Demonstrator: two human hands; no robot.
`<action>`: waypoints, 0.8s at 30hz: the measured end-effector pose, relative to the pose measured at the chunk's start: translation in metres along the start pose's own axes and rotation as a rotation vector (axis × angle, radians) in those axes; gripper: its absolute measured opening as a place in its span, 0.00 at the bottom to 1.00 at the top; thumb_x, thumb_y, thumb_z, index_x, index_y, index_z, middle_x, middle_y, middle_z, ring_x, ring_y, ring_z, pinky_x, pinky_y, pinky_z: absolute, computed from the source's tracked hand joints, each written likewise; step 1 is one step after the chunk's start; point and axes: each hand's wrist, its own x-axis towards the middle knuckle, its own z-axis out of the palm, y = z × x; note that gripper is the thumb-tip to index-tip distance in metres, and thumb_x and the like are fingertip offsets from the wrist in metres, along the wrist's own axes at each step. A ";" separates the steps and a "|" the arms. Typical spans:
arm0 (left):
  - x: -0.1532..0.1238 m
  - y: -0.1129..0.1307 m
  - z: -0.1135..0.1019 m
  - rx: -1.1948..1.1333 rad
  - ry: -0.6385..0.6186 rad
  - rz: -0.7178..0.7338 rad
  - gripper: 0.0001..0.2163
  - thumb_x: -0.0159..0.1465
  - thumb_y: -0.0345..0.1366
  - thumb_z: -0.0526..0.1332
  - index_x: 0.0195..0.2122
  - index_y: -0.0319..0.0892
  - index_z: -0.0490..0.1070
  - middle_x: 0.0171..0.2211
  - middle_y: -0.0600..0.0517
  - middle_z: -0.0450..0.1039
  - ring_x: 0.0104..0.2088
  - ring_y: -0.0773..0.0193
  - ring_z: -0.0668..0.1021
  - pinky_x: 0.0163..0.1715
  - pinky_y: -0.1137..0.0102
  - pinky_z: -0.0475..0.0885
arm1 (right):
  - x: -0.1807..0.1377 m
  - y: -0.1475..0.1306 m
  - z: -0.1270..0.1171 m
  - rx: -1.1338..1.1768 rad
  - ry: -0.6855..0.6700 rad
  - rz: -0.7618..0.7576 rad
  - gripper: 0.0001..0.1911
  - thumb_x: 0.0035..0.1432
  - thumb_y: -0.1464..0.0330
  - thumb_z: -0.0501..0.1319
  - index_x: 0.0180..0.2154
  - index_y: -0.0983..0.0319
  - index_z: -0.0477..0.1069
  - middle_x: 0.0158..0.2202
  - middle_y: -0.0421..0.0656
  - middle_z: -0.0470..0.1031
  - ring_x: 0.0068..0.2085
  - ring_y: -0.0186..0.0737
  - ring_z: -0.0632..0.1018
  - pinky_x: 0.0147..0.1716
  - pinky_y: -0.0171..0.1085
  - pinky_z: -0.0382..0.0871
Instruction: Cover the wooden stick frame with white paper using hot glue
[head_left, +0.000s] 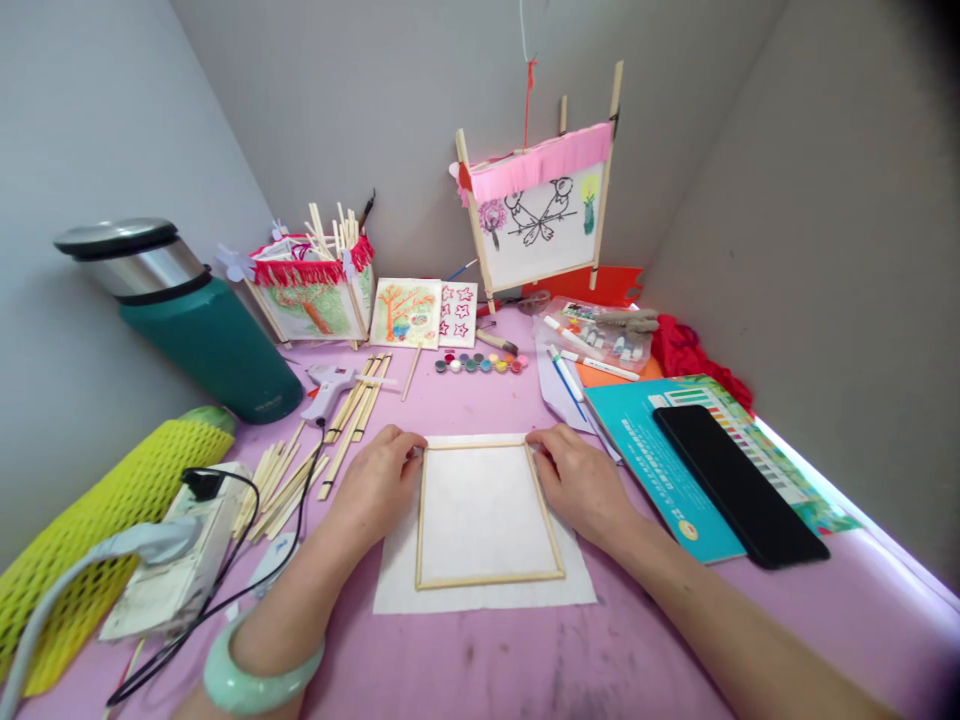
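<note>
Left hand point(382, 482): fingers narrowed at the top-left corner of the stick frame point(489, 581); pinching or pressing, I cannot tell. Centre: frame lies on white paper point(480, 599) on the table point(450, 670). I judge it light, stiff, fragile at joints; I'd hold near corners. Right hand point(576, 474): narrowed at top-right corner, grip likewise unclear.

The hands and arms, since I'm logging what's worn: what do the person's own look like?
The left hand and right hand are ungloved. A thick, rounded, glossy pale green bangle circles the left forearm near the wrist; the right wrist shows nothing worn. No sleeves are in view.
</note>
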 end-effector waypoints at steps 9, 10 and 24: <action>-0.001 -0.003 0.000 -0.034 0.038 0.017 0.12 0.62 0.32 0.51 0.42 0.42 0.72 0.37 0.49 0.73 0.36 0.61 0.77 0.38 0.66 0.69 | 0.002 0.007 -0.005 0.312 0.165 0.035 0.10 0.63 0.71 0.51 0.39 0.62 0.70 0.39 0.46 0.77 0.41 0.42 0.76 0.43 0.39 0.66; -0.001 -0.003 -0.001 -0.036 0.046 0.016 0.12 0.63 0.33 0.51 0.42 0.42 0.72 0.37 0.49 0.73 0.36 0.60 0.77 0.38 0.66 0.69 | 0.001 0.007 -0.006 0.356 0.212 0.045 0.09 0.62 0.71 0.51 0.39 0.62 0.69 0.38 0.45 0.77 0.40 0.42 0.76 0.42 0.39 0.66; -0.015 0.009 -0.012 0.003 0.588 0.187 0.10 0.66 0.31 0.52 0.45 0.44 0.70 0.41 0.48 0.72 0.44 0.60 0.76 0.45 0.66 0.70 | -0.010 -0.002 -0.017 0.448 0.417 -0.025 0.11 0.66 0.64 0.48 0.34 0.59 0.65 0.26 0.39 0.72 0.27 0.36 0.73 0.28 0.34 0.62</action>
